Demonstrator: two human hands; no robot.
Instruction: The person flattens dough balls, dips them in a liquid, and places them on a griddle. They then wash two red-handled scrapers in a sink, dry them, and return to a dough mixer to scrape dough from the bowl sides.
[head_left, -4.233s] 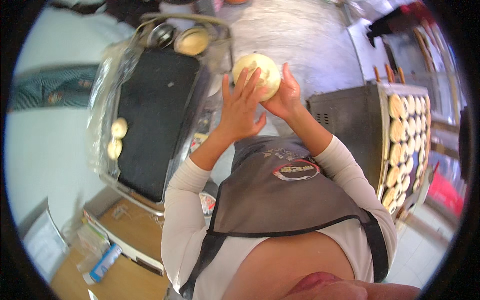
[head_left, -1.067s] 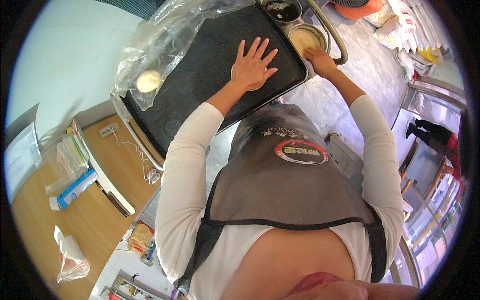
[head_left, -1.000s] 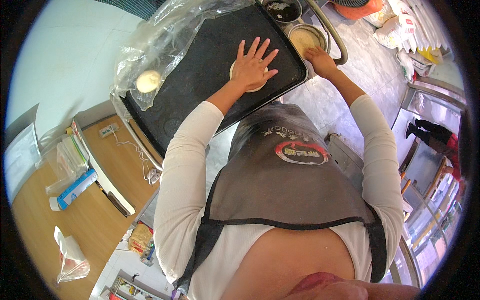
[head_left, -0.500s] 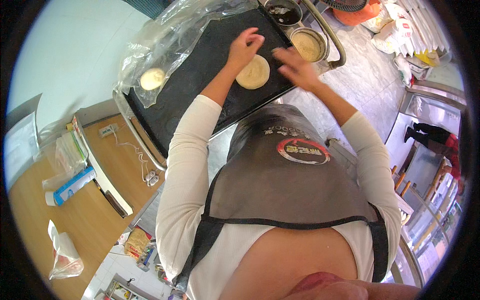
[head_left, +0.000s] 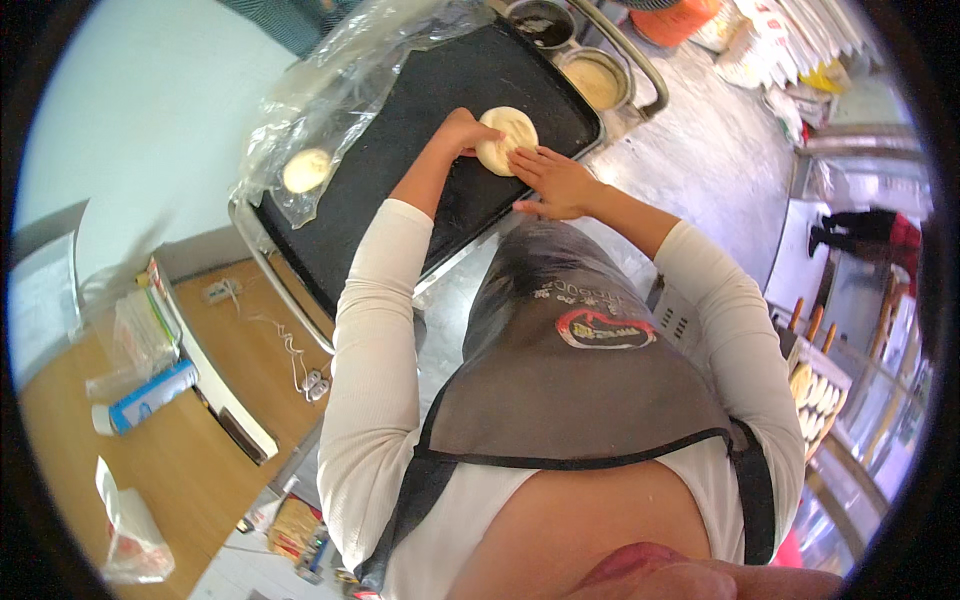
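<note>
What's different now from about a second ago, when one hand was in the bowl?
The right hand left the bowl and moved left to the dough disc, touching its lower right. The left hand, previously flat over it, shifted to its left edge. The other dough piece stayed put.

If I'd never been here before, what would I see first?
Probably the pale dough round near the right end of the big black tray, with the left hand and right hand both touching it. Next, another pale round glows at the tray's left end, by the crumpled clear plastic. Off the tray's right end sits a round pan of something pale.
</note>
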